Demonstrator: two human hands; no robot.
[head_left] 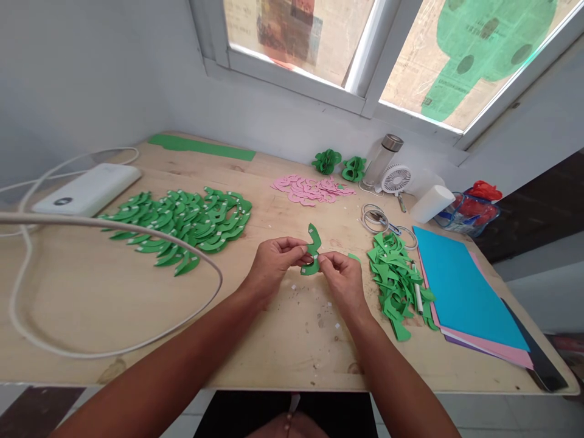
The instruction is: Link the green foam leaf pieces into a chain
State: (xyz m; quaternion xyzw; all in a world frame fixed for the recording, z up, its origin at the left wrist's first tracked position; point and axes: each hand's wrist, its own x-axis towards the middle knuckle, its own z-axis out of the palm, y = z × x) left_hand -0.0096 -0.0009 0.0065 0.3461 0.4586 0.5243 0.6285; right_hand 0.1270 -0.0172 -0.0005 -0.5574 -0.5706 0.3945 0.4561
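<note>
My left hand (pixel 278 260) pinches a curvy green paper cutout (pixel 314 238) above the wooden table. The cutout stands upright and carries small white squares near its ends. On its right side, my right hand (pixel 341 274) is closed, thumb and forefinger pressed together at the cutout's middle, where a white speck shows at the fingertips. Whether those fingers also grip a white square cannot be made out. To the left lies a spread of similar green paper cutouts (pixel 182 219), many bearing white squares. Right of my hands is a heap of green paper scraps (pixel 393 277).
Behind my hands lie pink paper cutouts (pixel 310 190) and two green paper balls (pixel 326 161). A glass bottle (pixel 381 161), small fan (pixel 396 179) and tape rolls (pixel 375 219) stand right. Blue sheets (pixel 465 286) lie farther right. A white cable (pixel 214 267) loops over the left side from a power bank (pixel 89 188).
</note>
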